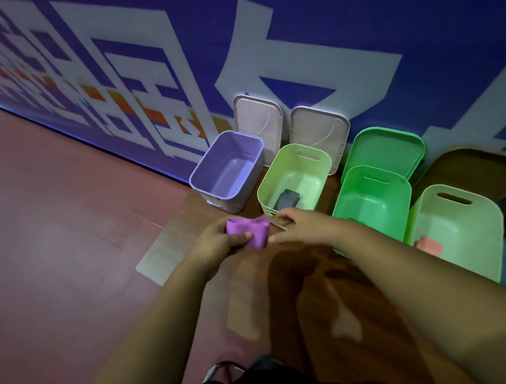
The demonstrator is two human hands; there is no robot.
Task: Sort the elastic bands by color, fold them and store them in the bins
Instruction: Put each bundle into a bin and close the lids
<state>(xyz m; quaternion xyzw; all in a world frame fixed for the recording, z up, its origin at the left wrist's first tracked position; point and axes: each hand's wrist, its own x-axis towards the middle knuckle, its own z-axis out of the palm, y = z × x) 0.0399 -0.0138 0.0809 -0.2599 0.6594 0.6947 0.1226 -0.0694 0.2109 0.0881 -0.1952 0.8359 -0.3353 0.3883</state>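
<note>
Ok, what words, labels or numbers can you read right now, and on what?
Wall: large white characters on blue, cropped and skewed, cannot be read.
Second bin from the left, light green: small label on its front, too blurred to read.
No other text shows.

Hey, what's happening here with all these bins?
A person is holding a folded purple band in front of four open bins. The left hand grips it; the right hand is at its right edge. The purple bin looks empty, the light green bin beside it holds a dark band, and the far right bin a pink band.
</note>
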